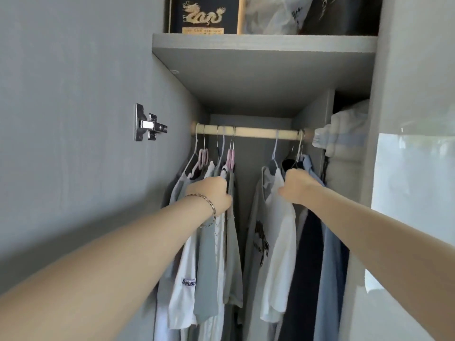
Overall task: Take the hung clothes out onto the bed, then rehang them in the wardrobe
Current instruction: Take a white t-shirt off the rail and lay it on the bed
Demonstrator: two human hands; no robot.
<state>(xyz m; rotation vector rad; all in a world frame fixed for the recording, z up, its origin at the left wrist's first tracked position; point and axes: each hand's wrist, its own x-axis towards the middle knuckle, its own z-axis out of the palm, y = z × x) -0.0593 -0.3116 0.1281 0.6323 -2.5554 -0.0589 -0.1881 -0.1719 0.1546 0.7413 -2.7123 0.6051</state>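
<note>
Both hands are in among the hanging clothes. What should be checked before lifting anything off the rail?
1. Left hand grips the left bunch of clothes: ok.
2. Right hand grips the right bunch: ok.
3. Hands hold hangers, not just cloth: cannot tell, fingers hidden.
4. Hangers all hooked over the rail: ok.
5. Space under the shelf to unhook them: ok.
6. Bed free to receive them: cannot tell, out of view.

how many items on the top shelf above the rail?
3: black dragon box at left, white plastic bag in the middle, dark bag at right. More may sit hidden behind them.
</note>
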